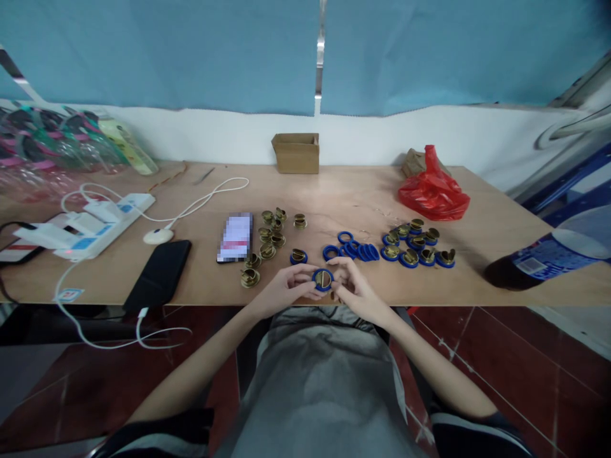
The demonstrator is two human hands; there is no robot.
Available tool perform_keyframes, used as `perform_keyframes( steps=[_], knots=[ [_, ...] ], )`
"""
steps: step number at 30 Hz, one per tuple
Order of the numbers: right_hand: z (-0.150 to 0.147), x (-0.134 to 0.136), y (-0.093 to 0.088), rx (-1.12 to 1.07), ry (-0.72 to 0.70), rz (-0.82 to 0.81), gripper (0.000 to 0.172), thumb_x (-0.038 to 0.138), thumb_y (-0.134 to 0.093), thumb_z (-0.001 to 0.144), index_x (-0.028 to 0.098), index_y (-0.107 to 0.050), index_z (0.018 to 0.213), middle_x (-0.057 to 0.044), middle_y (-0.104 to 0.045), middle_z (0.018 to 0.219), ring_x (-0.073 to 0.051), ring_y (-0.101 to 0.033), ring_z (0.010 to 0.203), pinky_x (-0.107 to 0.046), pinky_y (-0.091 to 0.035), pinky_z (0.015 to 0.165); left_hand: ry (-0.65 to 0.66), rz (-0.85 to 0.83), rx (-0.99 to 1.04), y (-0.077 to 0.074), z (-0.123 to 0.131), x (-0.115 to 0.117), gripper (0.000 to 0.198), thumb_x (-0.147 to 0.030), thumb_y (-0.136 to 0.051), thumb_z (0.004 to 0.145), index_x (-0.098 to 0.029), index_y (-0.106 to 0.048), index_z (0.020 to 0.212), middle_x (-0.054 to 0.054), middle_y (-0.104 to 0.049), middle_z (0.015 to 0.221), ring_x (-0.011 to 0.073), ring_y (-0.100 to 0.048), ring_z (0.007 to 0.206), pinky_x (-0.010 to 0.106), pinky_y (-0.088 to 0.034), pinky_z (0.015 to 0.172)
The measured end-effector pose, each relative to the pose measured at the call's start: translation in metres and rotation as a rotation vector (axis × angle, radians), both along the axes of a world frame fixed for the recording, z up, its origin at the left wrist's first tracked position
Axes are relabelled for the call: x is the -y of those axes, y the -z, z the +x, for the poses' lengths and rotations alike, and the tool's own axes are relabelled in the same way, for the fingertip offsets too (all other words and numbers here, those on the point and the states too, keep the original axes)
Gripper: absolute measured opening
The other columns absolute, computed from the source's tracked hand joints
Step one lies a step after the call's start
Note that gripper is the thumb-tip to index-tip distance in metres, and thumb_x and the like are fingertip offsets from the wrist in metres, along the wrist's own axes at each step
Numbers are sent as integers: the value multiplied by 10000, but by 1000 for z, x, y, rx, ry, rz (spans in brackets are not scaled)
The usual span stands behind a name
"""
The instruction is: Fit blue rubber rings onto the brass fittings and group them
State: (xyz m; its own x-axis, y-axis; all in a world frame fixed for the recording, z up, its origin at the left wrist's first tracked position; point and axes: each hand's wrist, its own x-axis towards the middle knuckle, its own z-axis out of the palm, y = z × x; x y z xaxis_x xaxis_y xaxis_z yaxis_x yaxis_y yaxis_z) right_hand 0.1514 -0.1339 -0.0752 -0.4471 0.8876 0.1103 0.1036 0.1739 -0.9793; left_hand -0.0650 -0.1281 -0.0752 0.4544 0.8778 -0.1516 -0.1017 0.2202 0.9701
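Between the fingertips of my left hand (292,287) and my right hand (359,292) is a round brass-coloured metal fitting (323,280) with a blue ring around its edge. Both hands grip it from the sides, just above the table's front edge. Behind my left hand lies another brass fitting with a blue ring (298,256). Loose blue rings (360,249) lie in a loose row beyond my right hand. Plain brass fittings (267,250) without blue rings stand in a group to the left. On the right several fittings with blue rings (409,257) are clustered together.
A lit phone (235,238) lies left of the brass fittings, and a dark phone (160,275) near a white power strip (102,229) with cables. A cardboard box (296,154), a red plastic bag (433,191) and a tilted cola bottle (529,264) are also on the table (324,197).
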Motion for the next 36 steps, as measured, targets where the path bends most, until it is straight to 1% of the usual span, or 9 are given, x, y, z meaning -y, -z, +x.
perform_keyframes(
  steps=[7, 11, 15, 18, 21, 25, 28, 33, 36],
  knots=[
    [0, 2, 2, 36, 13, 52, 307, 254, -552, 941, 252, -433, 1225, 49, -434, 788, -141, -442, 662, -280, -374, 608, 36, -10, 6, 1, -1, 1, 461, -340, -819, 826, -123, -667, 1203, 124, -819, 954, 247, -804, 853, 373, -644, 845],
    [1, 1, 0, 35, -7, 6, 350, 256, -537, 942, 251, -415, 1269, 50, -450, 779, -145, -479, 656, -289, -401, 615, 66, -5, 15, 0, -2, 1, 493, -357, -817, 831, -127, -664, 1239, 123, -820, 972, 250, -804, 880, 365, -641, 849],
    [1, -1, -1, 10, -26, -4, 311, 280, -500, 965, 243, -428, 1265, 42, -473, 793, -147, -524, 671, -295, -424, 628, 88, -4, 0, -1, -2, 1, 515, -344, -837, 808, -135, -665, 1246, 119, -818, 1001, 237, -798, 904, 345, -626, 869],
    [0, -1, -1, 12, -12, 1, 299, 286, -504, 966, 245, -443, 1256, 40, -477, 797, -147, -533, 683, -292, -436, 633, 78, 18, -22, -2, -2, 2, 536, -300, -863, 775, -147, -655, 1245, 97, -816, 969, 224, -795, 888, 329, -619, 853],
    [0, -1, 0, -2, -33, -13, 285, 281, -502, 973, 247, -450, 1251, 42, -501, 790, -146, -550, 685, -287, -452, 639, 61, 59, -29, 0, -1, 4, 491, -299, -851, 787, -148, -655, 1211, 82, -810, 938, 217, -793, 861, 322, -617, 834],
    [1, -3, 0, -11, -80, -22, 199, 300, -488, 995, 238, -495, 1184, 37, -539, 788, -137, -559, 670, -274, -453, 626, 76, 107, -43, 2, -1, 6, 449, -279, -848, 788, -155, -649, 1171, 68, -803, 905, 206, -789, 821, 322, -616, 815],
    [2, -3, -1, 7, -84, 5, 166, 324, -493, 1008, 228, -533, 1138, 34, -553, 771, -133, -557, 660, -264, -448, 619, 94, 101, -40, 1, -2, 6, 451, -273, -844, 792, -160, -642, 1179, 71, -804, 923, 210, -788, 859, 325, -611, 839],
    [2, -3, -1, 21, -48, 37, 171, 341, -509, 1007, 226, -544, 1129, 28, -570, 757, -144, -572, 666, -272, -458, 624, 120, 84, -27, -2, -3, 3, 397, -399, -749, 887, -153, -652, 1183, 94, -792, 1007, 217, -791, 876, 336, -625, 844],
    [3, -3, 0, 56, -46, 70, 179, 356, -517, 1007, 229, -557, 1127, 29, -567, 750, -147, -570, 661, -275, -456, 621, 103, 87, -36, 1, -3, 1, 399, -478, -692, 919, -157, -657, 1153, 75, -778, 969, 213, -794, 817, 333, -639, 803]
  ],
)
